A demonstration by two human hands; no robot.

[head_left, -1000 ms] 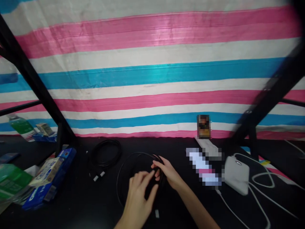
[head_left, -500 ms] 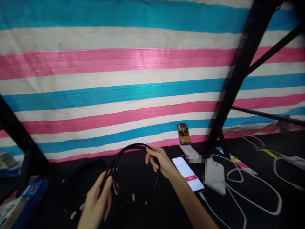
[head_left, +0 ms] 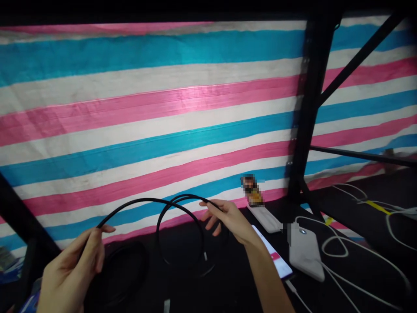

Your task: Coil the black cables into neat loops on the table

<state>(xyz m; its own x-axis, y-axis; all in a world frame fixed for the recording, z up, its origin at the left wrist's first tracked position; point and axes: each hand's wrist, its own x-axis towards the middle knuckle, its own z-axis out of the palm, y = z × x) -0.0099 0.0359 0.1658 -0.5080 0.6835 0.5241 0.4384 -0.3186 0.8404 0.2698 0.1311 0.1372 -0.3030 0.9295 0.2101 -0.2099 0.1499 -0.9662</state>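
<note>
Cable [head_left: 156, 200], black, looped: raised, left of phone [head_left: 273, 253]. Left hand [head_left: 71, 269]: fingers closed on one length. Right hand [head_left: 226, 218]: fingers pinching the loops. Second coil [head_left: 143, 263], black: bench [head_left: 185, 300], farther left of phone.

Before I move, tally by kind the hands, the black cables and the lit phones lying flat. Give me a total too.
Hands: 2 (left hand, right hand)
Black cables: 2 (held cable, dim coil at lower left)
Lit phones lying flat: 1 (phone partly behind the right forearm)
Total: 5
</note>
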